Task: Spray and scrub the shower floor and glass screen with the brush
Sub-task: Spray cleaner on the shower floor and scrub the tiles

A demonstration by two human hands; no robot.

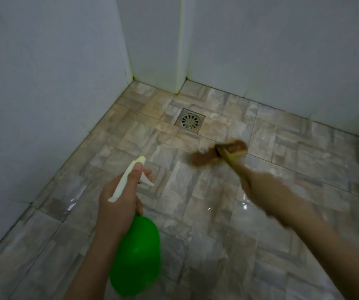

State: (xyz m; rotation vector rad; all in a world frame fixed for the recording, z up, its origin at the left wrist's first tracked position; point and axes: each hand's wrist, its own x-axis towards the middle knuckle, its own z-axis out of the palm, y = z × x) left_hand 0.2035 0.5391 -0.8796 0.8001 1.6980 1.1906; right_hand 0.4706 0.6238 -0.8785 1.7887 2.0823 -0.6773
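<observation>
Two hands work: the left hand (pixel 121 198) grasps a round green bottle (pixel 136 255) by its white trigger; the blurred right hand (pixel 265 189) grips a brown bristly brush (pixel 218 153) on glossy stone-patterned floor (pixel 304 161), near a square metal drain (pixel 189 120).

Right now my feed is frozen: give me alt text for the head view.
The right hand grips a scrubbing brush by its handle, both blurred, the brown head down at the glossy tiled shower floor near the square metal drain. The left hand holds a green spray bottle by its white trigger head. White walls enclose the corner.
</observation>
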